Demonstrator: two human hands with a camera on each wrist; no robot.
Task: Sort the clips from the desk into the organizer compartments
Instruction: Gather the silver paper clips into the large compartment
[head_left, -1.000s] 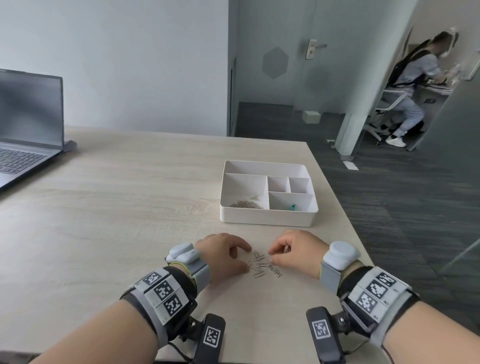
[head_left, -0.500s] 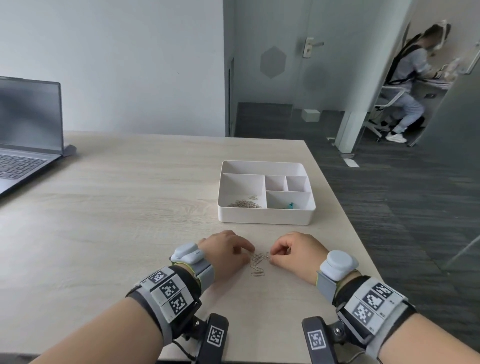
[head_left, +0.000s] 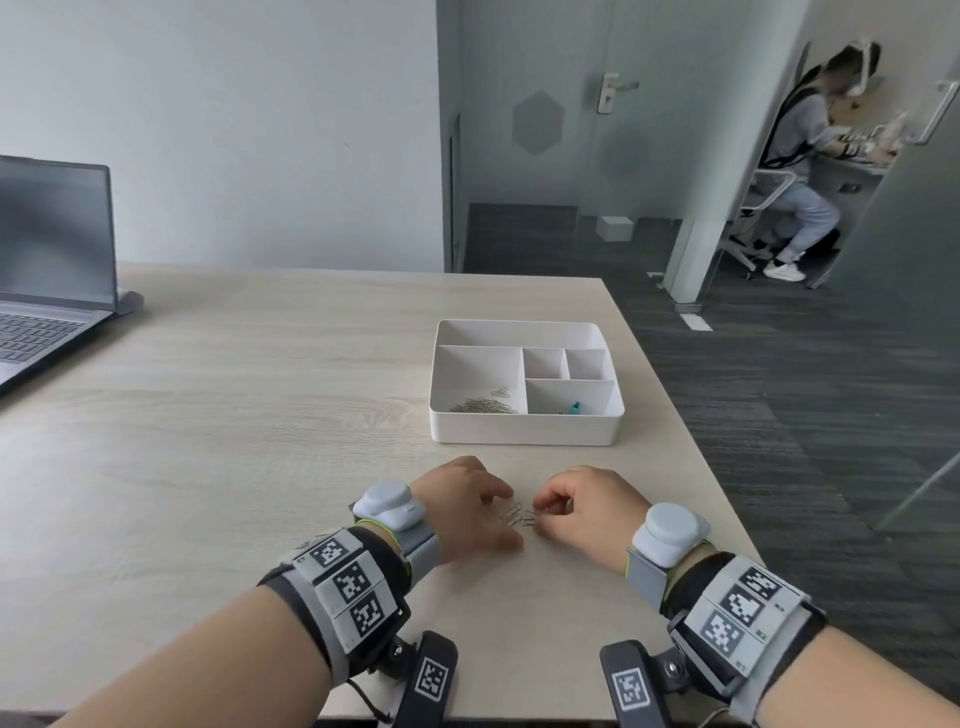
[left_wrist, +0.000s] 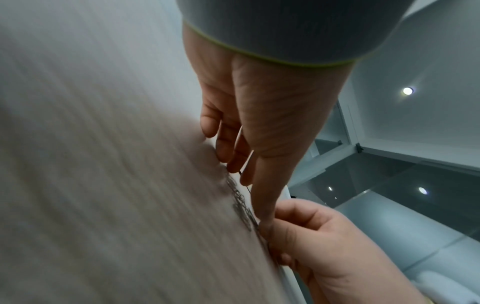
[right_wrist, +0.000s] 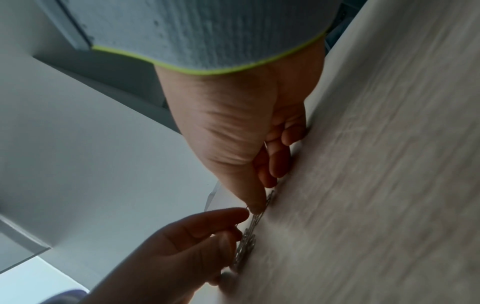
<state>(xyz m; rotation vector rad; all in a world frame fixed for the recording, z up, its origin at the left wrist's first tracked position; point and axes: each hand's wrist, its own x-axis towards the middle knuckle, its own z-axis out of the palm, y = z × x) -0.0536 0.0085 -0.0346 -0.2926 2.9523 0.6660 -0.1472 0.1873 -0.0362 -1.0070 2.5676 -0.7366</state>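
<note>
My left hand (head_left: 467, 506) and right hand (head_left: 584, 509) sit low in the centre of the head view, knuckles up, fingertips almost meeting over a small cluster of silver wire paper clips (head_left: 519, 515) on the pale wood-grain desk (head_left: 234, 441). From the right wrist camera I see my right thumb and forefinger curled down and pinching at one end of the clips (right_wrist: 259, 216); whether any clip is lifted off the desk I cannot tell. From the left wrist camera my left fingers (left_wrist: 262, 185) reach out fairly straight, tips touching the blurred clips (left_wrist: 240, 202) without closing round them.

Above the hands, right of centre in the head view, stands the white plastic organizer tray with five compartments (head_left: 524, 428). Its large left compartment holds a heap of silver paper clips (head_left: 483, 405); the lower right compartment holds a small teal clip (head_left: 574, 407).

An open grey laptop (head_left: 47, 291) sits at the left edge of the frame.
</note>
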